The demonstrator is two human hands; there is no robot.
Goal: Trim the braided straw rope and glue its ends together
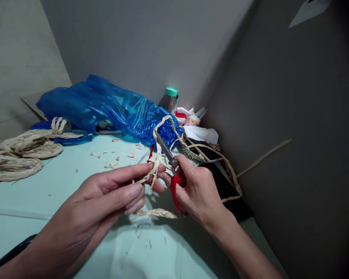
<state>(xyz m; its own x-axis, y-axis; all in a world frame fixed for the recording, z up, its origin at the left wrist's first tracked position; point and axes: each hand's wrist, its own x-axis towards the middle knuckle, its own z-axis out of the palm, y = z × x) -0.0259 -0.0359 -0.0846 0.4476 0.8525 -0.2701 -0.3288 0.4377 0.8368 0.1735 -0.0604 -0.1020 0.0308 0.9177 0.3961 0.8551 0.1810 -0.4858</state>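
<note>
head view: left hand (103, 199), pointing rightward, pinches braided cord (157, 157); right hand (200, 190) grips tilted scissors (176, 180).

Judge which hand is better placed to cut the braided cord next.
Right, most likely: the right hand holds the scissors close beside the braided cord, while the left hand is occupied pinching that cord.

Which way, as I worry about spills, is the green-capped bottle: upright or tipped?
Upright: the bottle stands behind the blue plastic, its green cap on top.
</note>
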